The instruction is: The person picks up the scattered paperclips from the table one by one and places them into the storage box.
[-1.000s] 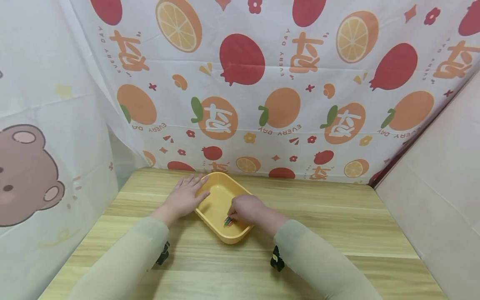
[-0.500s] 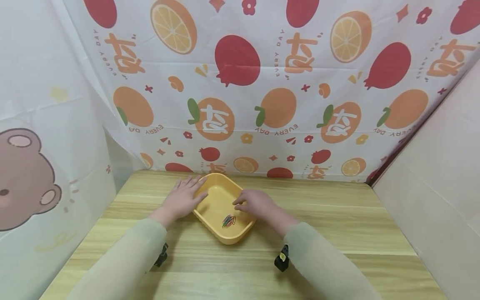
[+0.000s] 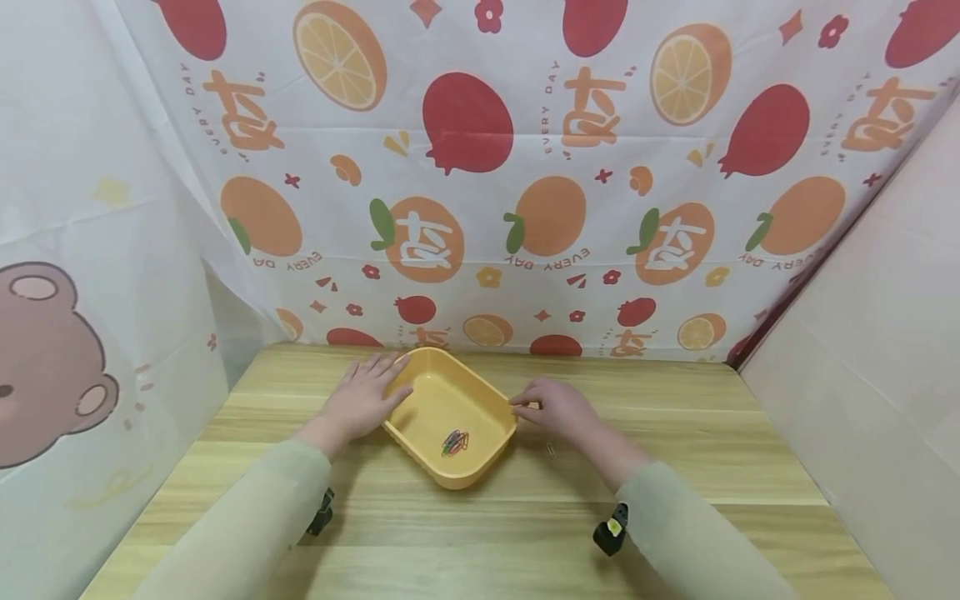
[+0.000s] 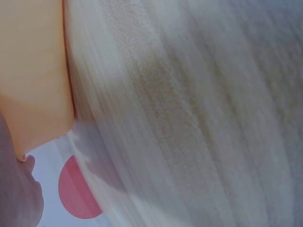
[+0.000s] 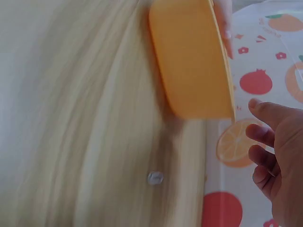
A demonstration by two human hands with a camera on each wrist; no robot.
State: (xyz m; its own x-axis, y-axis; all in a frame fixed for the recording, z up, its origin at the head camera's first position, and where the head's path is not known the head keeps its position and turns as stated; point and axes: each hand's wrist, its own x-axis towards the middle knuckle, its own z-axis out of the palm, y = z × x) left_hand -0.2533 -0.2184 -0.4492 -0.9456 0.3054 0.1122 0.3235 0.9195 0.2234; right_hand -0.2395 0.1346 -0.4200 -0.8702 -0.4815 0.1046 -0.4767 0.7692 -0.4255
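Observation:
A yellow tray (image 3: 480, 383) stands on the wooden table with a small heap of coloured paper clips (image 3: 455, 442) at its near end. My left hand (image 3: 362, 397) lies with fingers spread over the tray's left rim. My right hand (image 3: 558, 408) is just outside the right rim, its fingers loosely bent. Nothing shows between thumb and fingers of the right hand (image 5: 279, 156) in the right wrist view. A single paper clip (image 3: 551, 451) shows just below that hand, outside the tray; it appears as a small blurred shape (image 5: 155, 178) in the right wrist view.
The wooden table (image 3: 675, 450) extends around the tray. A fruit-printed cloth (image 3: 480, 208) hangs behind its back edge. Pale cloths stand at both sides, the left one bearing a bear print (image 3: 45, 358). A black wrist camera (image 3: 611, 533) sits under the right sleeve.
My right hand has left the paper clips and moved right, out over the tray's rim. One paper clip now shows outside the tray. My left hand stays on the rim.

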